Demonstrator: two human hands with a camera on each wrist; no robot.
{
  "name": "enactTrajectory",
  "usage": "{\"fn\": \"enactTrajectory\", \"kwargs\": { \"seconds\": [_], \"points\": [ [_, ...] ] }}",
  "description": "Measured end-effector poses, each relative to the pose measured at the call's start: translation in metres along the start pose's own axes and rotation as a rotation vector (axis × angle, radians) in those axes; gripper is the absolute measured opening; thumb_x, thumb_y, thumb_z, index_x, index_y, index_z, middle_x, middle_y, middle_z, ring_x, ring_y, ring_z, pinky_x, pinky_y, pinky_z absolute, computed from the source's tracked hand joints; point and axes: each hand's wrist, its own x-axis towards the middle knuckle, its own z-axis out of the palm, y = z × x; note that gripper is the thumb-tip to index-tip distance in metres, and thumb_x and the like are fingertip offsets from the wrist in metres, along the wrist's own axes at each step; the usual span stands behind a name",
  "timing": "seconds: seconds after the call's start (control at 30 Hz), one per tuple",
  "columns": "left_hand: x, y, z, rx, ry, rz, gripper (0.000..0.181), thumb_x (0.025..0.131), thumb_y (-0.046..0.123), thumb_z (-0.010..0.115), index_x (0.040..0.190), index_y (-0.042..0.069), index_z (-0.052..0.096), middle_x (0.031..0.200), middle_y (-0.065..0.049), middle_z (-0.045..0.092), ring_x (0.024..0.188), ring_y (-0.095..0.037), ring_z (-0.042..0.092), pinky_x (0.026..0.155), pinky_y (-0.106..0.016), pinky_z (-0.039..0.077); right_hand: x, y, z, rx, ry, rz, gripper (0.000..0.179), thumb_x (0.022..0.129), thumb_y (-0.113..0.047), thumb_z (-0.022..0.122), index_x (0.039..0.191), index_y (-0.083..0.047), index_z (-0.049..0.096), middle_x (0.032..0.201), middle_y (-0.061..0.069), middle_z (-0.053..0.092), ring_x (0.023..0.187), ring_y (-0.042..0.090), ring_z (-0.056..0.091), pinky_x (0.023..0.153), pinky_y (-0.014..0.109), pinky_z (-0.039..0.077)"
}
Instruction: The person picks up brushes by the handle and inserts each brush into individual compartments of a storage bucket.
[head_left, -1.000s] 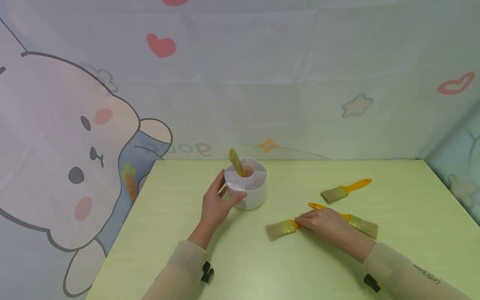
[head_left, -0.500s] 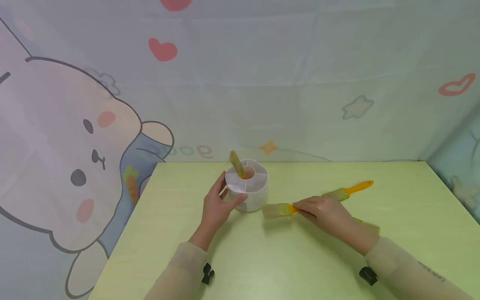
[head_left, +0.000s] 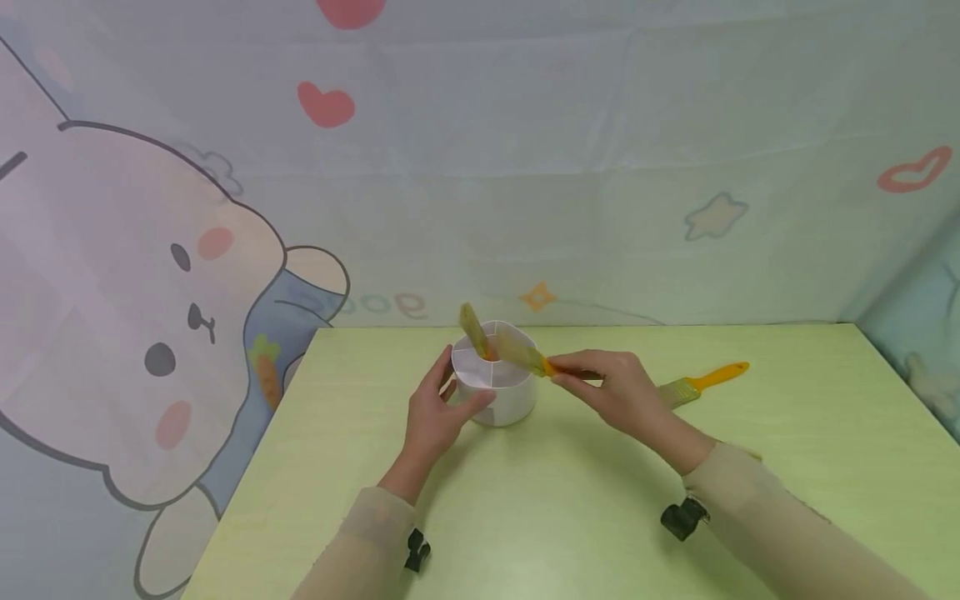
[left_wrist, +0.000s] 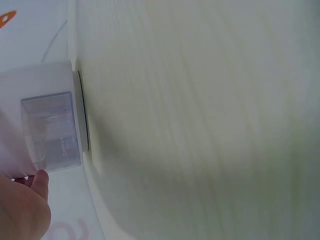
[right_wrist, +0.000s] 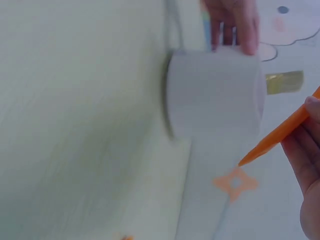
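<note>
A white round desk organizer (head_left: pixel 508 405) with divided compartments stands near the table's back edge. My left hand (head_left: pixel 437 418) grips its left side, thumb on the front and fingers behind; in the left wrist view that hand (left_wrist: pixel 22 210) touches it beside a clear drawer (left_wrist: pixel 52 132). One paintbrush (head_left: pixel 472 327) stands in the organizer, bristles up and leaning left. Pinched in my right hand (head_left: pixel 611 390) is another paintbrush (head_left: pixel 521 353), its bristles over the organizer's top right. The right wrist view shows its orange handle (right_wrist: pixel 280 131) pointing down beside the organizer (right_wrist: pixel 215 92).
A paintbrush (head_left: pixel 716 377) with an orange handle lies to the right on the pale green table (head_left: pixel 540 517), partly behind my right hand. Only a sliver of another paintbrush (head_left: pixel 752 453) shows past my right sleeve. A printed cloth (head_left: pixel 585 167) hangs behind the table.
My right hand has lifted the paintbrush off the table and carried it up and left to the organizer, its bristles tipping upward. My left hand stays on the organizer.
</note>
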Motion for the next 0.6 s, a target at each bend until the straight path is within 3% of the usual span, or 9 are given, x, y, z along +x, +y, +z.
{"fn": "enactTrajectory", "kwargs": {
  "seconds": [0.23,0.43,0.6],
  "points": [
    [-0.001,0.001,-0.001,0.016,-0.004,-0.004,0.097,0.088,0.024,0.091,0.167,0.008,0.036,0.167,-0.007,0.045,0.153,-0.028,0.045,0.121,-0.041,0.047,0.031,-0.021,0.018,0.191,0.056,0.124,0.025,0.095,-0.008,0.081,0.120,-0.004,0.081,0.114,0.009,0.081,0.099,0.025,0.079,0.083,0.025,0.067],
    [-0.001,0.000,-0.002,0.023,-0.002,-0.002,0.097,0.088,0.023,0.091,0.167,0.008,0.036,0.167,-0.008,0.045,0.153,-0.028,0.045,0.120,-0.040,0.048,0.054,-0.033,0.032,0.307,0.086,0.162,0.025,0.095,-0.004,0.081,0.120,-0.003,0.081,0.113,0.011,0.081,0.101,0.026,0.079,0.085,0.028,0.067],
    [-0.001,0.001,-0.002,0.017,-0.005,-0.013,0.098,0.088,0.023,0.091,0.168,0.009,0.035,0.168,-0.007,0.043,0.154,-0.026,0.043,0.121,-0.040,0.046,0.060,-0.033,0.044,0.355,0.099,0.193,0.026,0.095,-0.004,0.081,0.120,-0.003,0.081,0.113,0.013,0.080,0.102,0.028,0.079,0.086,0.030,0.067]
  ]
}}
